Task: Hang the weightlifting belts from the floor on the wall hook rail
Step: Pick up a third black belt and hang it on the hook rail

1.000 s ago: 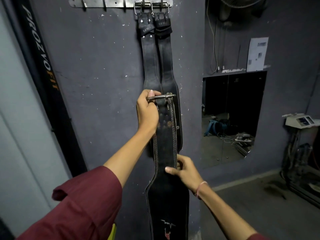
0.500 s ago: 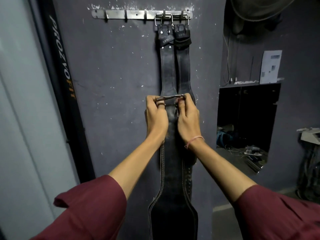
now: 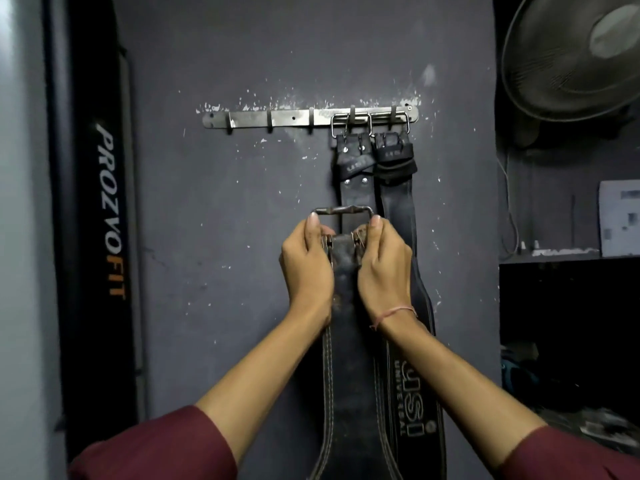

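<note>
A metal hook rail [image 3: 291, 117] is screwed to the dark grey wall. Two black weightlifting belts [image 3: 394, 188] hang by their buckles from its two rightmost hooks. I hold a third black stitched belt [image 3: 346, 375] upright in front of them. Its metal buckle [image 3: 343, 211] is some way below the rail. My left hand [image 3: 306, 268] grips the buckle's left side and my right hand [image 3: 384, 268] grips its right side. Three hooks on the rail's left part are bare. The belt's lower end runs out of view.
A tall black upright with "PROZVOFIT" lettering [image 3: 107, 209] stands left of the wall. A wall fan [image 3: 575, 53] hangs at the upper right. A shelf with a white paper [image 3: 620, 220] sits at the right, above a dark opening.
My right hand moved up from the belt's middle to the buckle beside my left hand. Both hands have lifted the buckle closer to the rail, and my view has tilted upward.
</note>
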Action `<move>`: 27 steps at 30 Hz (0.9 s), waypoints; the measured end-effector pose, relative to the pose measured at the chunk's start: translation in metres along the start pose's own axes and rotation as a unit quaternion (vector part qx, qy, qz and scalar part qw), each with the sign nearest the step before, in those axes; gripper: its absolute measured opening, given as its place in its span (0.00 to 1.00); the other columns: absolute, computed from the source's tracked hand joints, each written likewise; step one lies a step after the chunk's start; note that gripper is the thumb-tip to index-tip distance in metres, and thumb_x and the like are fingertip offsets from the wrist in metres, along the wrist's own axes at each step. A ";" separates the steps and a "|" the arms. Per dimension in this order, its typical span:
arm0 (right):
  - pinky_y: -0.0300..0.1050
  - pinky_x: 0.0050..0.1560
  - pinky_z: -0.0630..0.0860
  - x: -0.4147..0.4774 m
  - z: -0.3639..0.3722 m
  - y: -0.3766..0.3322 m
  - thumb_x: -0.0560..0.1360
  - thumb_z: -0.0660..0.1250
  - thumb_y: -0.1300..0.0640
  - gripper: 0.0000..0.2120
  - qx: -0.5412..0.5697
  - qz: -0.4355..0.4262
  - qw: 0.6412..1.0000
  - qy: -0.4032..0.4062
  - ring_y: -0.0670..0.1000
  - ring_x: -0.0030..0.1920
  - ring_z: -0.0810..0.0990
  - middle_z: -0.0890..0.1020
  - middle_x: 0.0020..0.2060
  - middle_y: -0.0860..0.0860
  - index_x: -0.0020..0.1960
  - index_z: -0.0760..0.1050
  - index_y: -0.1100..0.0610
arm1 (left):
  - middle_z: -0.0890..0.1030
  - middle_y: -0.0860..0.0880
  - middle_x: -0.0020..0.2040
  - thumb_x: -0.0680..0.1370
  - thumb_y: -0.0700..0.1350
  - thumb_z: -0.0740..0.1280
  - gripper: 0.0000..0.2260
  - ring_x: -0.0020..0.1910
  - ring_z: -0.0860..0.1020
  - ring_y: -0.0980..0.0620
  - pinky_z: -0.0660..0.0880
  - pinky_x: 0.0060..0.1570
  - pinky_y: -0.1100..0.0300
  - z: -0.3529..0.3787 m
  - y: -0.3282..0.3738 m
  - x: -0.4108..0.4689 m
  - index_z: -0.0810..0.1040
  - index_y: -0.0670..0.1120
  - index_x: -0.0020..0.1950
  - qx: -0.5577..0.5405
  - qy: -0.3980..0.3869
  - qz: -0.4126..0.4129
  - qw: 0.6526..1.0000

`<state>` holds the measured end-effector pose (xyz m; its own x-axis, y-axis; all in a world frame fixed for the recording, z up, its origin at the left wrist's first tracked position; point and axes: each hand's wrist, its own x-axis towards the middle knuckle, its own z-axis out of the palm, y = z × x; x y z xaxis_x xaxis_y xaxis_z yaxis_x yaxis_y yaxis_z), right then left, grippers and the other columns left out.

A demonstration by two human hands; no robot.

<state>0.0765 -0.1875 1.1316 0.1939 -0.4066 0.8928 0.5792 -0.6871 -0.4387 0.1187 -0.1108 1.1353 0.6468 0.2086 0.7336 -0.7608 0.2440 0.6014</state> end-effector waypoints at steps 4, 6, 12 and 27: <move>0.43 0.32 0.54 0.063 0.024 0.016 0.84 0.54 0.57 0.18 0.006 -0.020 1.000 0.008 0.43 0.26 0.69 0.69 0.25 0.47 0.36 0.68 0.59 | 0.73 0.48 0.29 0.84 0.51 0.58 0.19 0.31 0.70 0.52 0.69 0.35 0.56 0.035 -0.001 0.055 0.74 0.45 0.36 0.014 0.029 0.033 0.999; 0.42 0.32 0.52 0.094 0.038 0.021 0.83 0.54 0.58 0.17 0.009 -0.034 0.999 0.012 0.45 0.25 0.66 0.69 0.25 0.48 0.36 0.68 0.58 | 0.72 0.50 0.29 0.84 0.51 0.58 0.20 0.32 0.70 0.51 0.69 0.36 0.56 0.049 0.000 0.085 0.72 0.46 0.34 0.022 0.047 0.045 0.998; 0.42 0.33 0.53 0.172 0.077 0.025 0.84 0.52 0.56 0.19 -0.021 -0.063 0.998 0.020 0.47 0.26 0.65 0.77 0.34 0.61 0.40 0.73 0.63 | 0.70 0.51 0.29 0.84 0.49 0.57 0.20 0.33 0.68 0.51 0.65 0.35 0.57 0.082 0.008 0.163 0.68 0.47 0.32 0.073 0.089 0.059 0.992; 0.45 0.50 0.66 0.265 0.121 0.025 0.81 0.54 0.63 0.14 -0.057 -0.004 0.994 -0.090 0.60 0.62 0.75 0.77 0.61 0.61 0.61 0.74 0.66 | 0.78 0.39 0.64 0.80 0.51 0.64 0.20 0.61 0.77 0.39 0.75 0.61 0.53 0.114 0.013 0.280 0.75 0.37 0.64 0.160 0.120 -0.017 0.980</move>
<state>0.2380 -0.2397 1.3701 0.3341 -0.2928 0.8959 0.4896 -0.7583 -0.4304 0.2837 -0.1574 1.3848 0.6367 0.4323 0.6385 -0.6913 -0.0470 0.7211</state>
